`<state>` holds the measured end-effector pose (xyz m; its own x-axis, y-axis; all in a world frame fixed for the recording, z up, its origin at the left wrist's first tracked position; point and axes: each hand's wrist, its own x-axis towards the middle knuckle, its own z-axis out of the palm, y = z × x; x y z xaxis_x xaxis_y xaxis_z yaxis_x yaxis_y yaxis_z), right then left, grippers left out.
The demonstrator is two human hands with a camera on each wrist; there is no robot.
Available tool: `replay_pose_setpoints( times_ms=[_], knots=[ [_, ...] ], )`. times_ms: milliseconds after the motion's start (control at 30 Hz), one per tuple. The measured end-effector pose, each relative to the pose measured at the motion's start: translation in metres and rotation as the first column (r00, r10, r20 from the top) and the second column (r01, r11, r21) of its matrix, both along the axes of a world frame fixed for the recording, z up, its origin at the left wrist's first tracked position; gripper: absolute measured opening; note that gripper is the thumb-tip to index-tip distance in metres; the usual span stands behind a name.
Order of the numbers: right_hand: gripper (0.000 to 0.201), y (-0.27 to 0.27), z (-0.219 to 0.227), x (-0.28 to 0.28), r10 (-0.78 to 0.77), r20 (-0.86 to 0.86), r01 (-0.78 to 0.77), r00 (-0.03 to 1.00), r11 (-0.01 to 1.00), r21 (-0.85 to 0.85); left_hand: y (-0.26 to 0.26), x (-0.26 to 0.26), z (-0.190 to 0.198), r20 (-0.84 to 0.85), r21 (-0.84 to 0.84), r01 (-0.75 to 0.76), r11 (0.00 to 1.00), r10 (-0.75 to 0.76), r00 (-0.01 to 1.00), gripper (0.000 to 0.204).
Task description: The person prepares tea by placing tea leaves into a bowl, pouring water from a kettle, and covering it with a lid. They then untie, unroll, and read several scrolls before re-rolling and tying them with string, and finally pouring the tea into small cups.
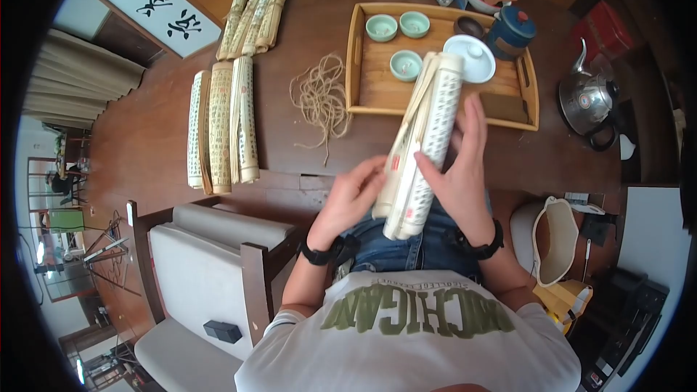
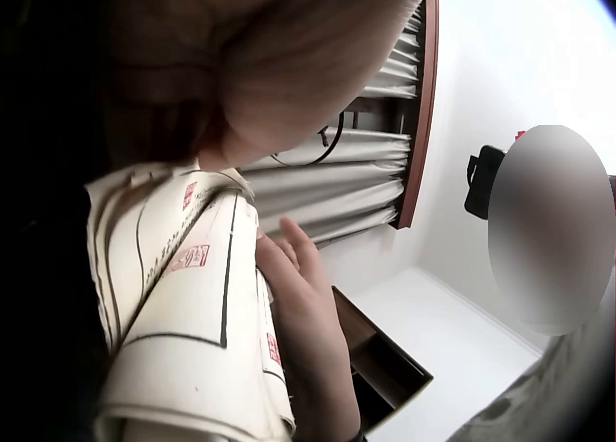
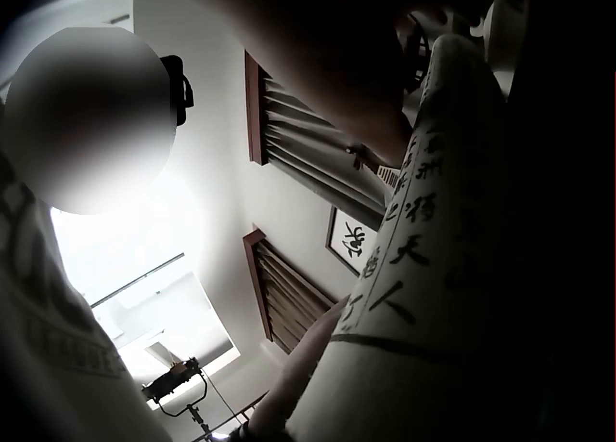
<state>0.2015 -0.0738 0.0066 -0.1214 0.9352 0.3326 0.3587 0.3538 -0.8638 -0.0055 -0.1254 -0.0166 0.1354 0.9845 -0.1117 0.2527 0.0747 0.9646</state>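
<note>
Between my two hands, at the table's near edge, is a bundle of rolled calligraphy scrolls (image 1: 440,112), cream paper with black characters and red seals, tilted with its upper end toward the tray. My left hand (image 1: 356,192) holds its left side near the lower part. On the right side my right hand (image 1: 465,181) grips it, thumb across the front and fingers up along the far side. The left wrist view shows the scrolls' layered paper end (image 2: 183,298) under the left hand (image 2: 279,66). Large characters run down the scroll (image 3: 395,259) in the dark right wrist view.
Left on the table lie two groups of rolled scrolls (image 1: 220,127), (image 1: 255,18) and a loose heap of twine (image 1: 321,98). A wooden tray (image 1: 374,105) holds green cups (image 1: 406,65), a white lidded bowl (image 1: 468,65) and a blue pot (image 1: 512,31). A steel kettle (image 1: 588,98) stands right.
</note>
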Motion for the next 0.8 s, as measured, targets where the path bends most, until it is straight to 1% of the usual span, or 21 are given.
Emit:
replay_pose_setpoints(
  times_ms=[33, 67, 100, 133, 167, 200, 233, 267, 367, 400, 500, 533, 567, 633, 667, 700, 767, 800],
  knots=[
    [0.1, -0.001, -0.009, -0.001, 0.029, -0.244, -0.064, 0.969, 0.989, -0.133, -0.001, 0.002, 0.002, 0.126, -0.034, 0.057, 0.998, -0.052, 0.991, 0.034],
    [0.107, -0.001, -0.016, 0.001, 0.053, -0.232, -0.085, 0.971, 0.988, -0.128, -0.002, 0.005, 0.002, 0.183, -0.053, 0.069, 0.996, -0.058, 0.981, 0.035],
    [0.107, -0.004, -0.019, 0.001, 0.041, -0.266, -0.102, 0.963, 0.971, -0.218, -0.004, 0.008, 0.0, 0.238, -0.071, 0.084, 0.994, -0.064, 0.969, 0.036],
    [0.106, -0.006, -0.018, 0.002, 0.065, -0.263, -0.133, 0.963, 0.959, -0.249, -0.006, 0.007, -0.007, 0.226, -0.075, 0.116, 0.99, -0.097, 0.969, 0.047],
    [0.106, -0.007, -0.018, 0.001, 0.088, -0.262, -0.163, 0.961, 0.946, -0.281, -0.007, 0.008, -0.011, 0.245, -0.035, 0.086, 0.996, -0.075, 0.967, 0.052],
    [0.103, -0.008, -0.021, 0.001, 0.126, -0.234, -0.183, 0.964, 0.952, -0.244, -0.008, 0.011, -0.014, 0.265, 0.002, 0.054, 0.999, -0.053, 0.963, 0.056],
    [0.103, -0.008, -0.021, 0.001, 0.147, -0.233, -0.205, 0.961, 0.947, -0.246, -0.006, 0.013, -0.018, 0.286, 0.036, 0.021, 0.999, -0.03, 0.958, 0.061],
    [0.102, -0.01, -0.021, 0.001, 0.169, -0.232, -0.227, 0.958, 0.941, -0.251, -0.001, 0.013, -0.016, 0.325, 0.038, 0.007, 0.999, -0.018, 0.946, 0.073],
    [0.1, -0.015, -0.021, 0.001, 0.234, -0.219, -0.288, 0.947, 0.921, -0.261, 0.01, 0.022, -0.006, 0.514, 0.052, -0.197, 0.979, 0.143, 0.846, 0.075],
    [0.096, -0.018, -0.019, 0.002, 0.271, -0.188, -0.314, 0.944, 0.912, -0.263, 0.015, 0.022, -0.008, 0.501, 0.053, -0.218, 0.974, 0.163, 0.85, 0.075],
    [0.089, -0.026, -0.016, 0.005, 0.364, -0.119, -0.383, 0.924, 0.874, -0.299, 0.022, 0.021, -0.003, 0.605, -0.138, -0.114, 0.984, 0.175, 0.777, 0.075],
    [0.087, -0.028, -0.015, 0.005, 0.39, -0.102, -0.402, 0.915, 0.86, -0.314, 0.021, 0.025, -0.007, 0.563, -0.094, -0.161, 0.982, 0.186, 0.805, 0.074],
    [0.086, -0.03, -0.013, 0.008, 0.388, -0.068, -0.389, 0.919, 0.868, -0.308, 0.019, 0.029, -0.007, 0.55, -0.103, -0.145, 0.984, 0.177, 0.816, 0.074],
    [0.082, -0.032, -0.007, 0.017, 0.378, 0.003, -0.361, 0.926, 0.887, -0.289, 0.013, 0.039, -0.009, 0.524, -0.047, -0.136, 0.99, 0.14, 0.84, 0.073],
    [0.08, -0.031, -0.007, 0.021, 0.324, 0.074, -0.299, 0.943, 0.925, -0.236, 0.011, 0.042, -0.009, 0.519, -0.051, -0.122, 0.991, 0.13, 0.844, 0.074],
    [0.078, -0.025, 0.0, 0.025, 0.287, 0.091, -0.259, 0.954, 0.937, -0.236, 0.01, 0.045, -0.009, 0.516, -0.055, -0.106, 0.993, 0.12, 0.848, 0.074],
    [0.08, -0.012, 0.01, 0.031, 0.196, 0.057, -0.183, 0.979, 0.965, -0.19, 0.005, 0.051, -0.008, 0.512, -0.069, -0.068, 0.995, 0.094, 0.854, 0.076],
    [0.08, -0.003, 0.01, 0.029, 0.19, -0.121, -0.209, 0.974, 0.963, -0.173, 0.002, 0.053, -0.007, 0.566, -0.096, -0.032, 0.995, 0.081, 0.821, 0.083]
  ],
)
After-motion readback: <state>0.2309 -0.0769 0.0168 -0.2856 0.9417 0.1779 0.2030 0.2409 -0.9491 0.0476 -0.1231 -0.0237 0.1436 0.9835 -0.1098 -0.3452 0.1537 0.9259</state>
